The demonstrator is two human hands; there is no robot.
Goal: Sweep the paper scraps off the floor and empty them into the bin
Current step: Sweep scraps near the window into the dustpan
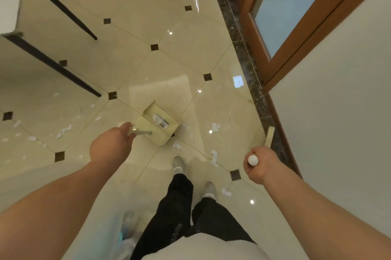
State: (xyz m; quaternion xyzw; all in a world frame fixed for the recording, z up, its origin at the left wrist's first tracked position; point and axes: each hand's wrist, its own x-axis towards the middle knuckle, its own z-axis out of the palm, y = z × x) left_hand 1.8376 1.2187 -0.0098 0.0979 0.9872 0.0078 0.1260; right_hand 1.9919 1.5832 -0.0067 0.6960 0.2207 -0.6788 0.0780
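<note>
My left hand [112,145] grips the metal handle of a cream dustpan [159,123], which stands on the tiled floor just ahead of my feet. My right hand [259,163] is closed around the white-capped top of the broom handle; the cream broom head [269,136] shows beyond my fist, near the wall. White paper scraps [214,157] lie between dustpan and broom. More paper scraps [63,131] are strewn across the tiles on the left. A bin with a pale plastic liner [127,236] is blurred at the bottom, left of my legs.
Two dark slanted furniture legs [63,71] cross the floor at the upper left. A white wall [338,90] and a wooden-framed glass door [292,16] close off the right side, bordered by a dark marble strip [245,58]. My shoes [178,165] stand behind the dustpan.
</note>
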